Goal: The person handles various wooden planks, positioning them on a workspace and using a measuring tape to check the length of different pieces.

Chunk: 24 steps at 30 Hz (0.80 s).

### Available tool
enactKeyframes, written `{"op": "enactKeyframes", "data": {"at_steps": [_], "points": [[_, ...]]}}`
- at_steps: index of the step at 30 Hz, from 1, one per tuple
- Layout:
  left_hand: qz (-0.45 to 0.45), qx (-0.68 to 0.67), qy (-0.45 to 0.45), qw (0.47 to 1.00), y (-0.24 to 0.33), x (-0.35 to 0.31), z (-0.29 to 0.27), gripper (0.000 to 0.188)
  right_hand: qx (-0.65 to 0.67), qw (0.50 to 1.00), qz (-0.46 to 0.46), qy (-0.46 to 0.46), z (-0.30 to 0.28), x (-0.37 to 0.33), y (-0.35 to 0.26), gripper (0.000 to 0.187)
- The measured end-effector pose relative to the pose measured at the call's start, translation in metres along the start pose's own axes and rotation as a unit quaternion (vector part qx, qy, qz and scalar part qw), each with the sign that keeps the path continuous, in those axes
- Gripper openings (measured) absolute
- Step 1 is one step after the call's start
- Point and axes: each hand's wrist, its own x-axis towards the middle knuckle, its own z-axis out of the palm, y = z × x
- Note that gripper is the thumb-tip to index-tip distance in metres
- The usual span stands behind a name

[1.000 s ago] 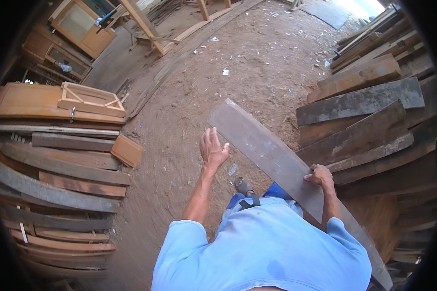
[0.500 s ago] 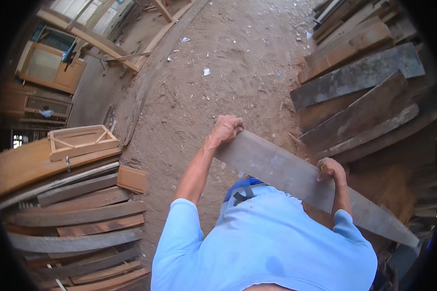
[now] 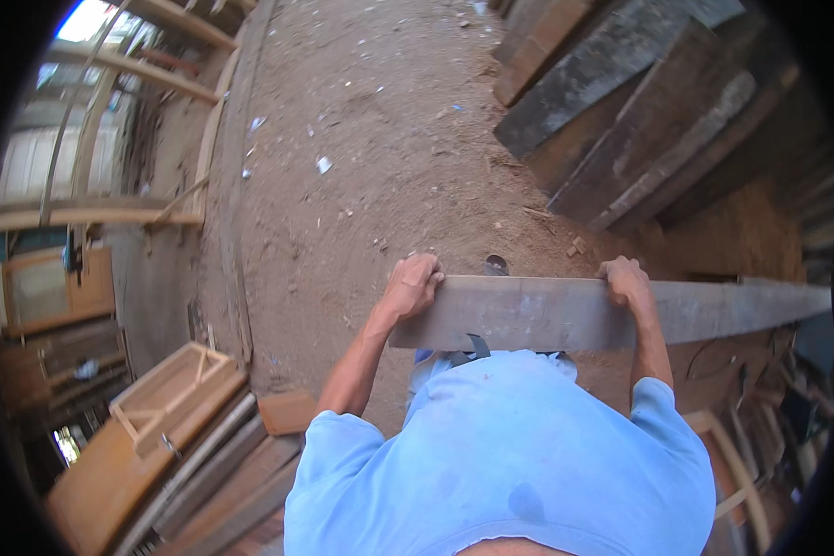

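Observation:
A long grey-brown wooden plank [image 3: 528,310] lies crosswise before my waist, its broad face toward me, its far end reaching the right rim of the view. My left hand [image 3: 413,283] grips the plank's left end, fingers closed round the upper corner. Farther right, my right hand [image 3: 627,281] is closed over the top edge of the same plank. Part of a dark shoe [image 3: 497,263] shows beyond the plank's upper edge. The plank hides most of my legs.
Several old boards [image 3: 639,120] lean in a stack at the right. At lower left stand wooden panels [image 3: 111,482] with a small wooden frame [image 3: 171,394] on top. A timber framework [image 3: 111,218] stands at upper left. White scraps [image 3: 323,165] litter the dirt floor [image 3: 371,120].
The plank has swung from a slant to nearly level across the view, its right end rising. My right hand has moved up, my left slightly down. The surroundings have turned with my view.

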Motion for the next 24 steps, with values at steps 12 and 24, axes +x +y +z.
{"op": "enactKeyframes", "data": {"at_steps": [12, 24], "points": [[0.17, -0.003, -0.215, 0.962, 0.01, 0.043, -0.019, 0.024, 0.2, 0.953, 0.12, 0.195, 0.073, -0.077, -0.095, 0.061], [0.25, 0.121, -0.152, 0.949, 0.013, 0.05, 0.017, 0.014, 0.314, 0.9, 0.173, 0.248, 0.107, -0.104, -0.151, 0.056]]}}
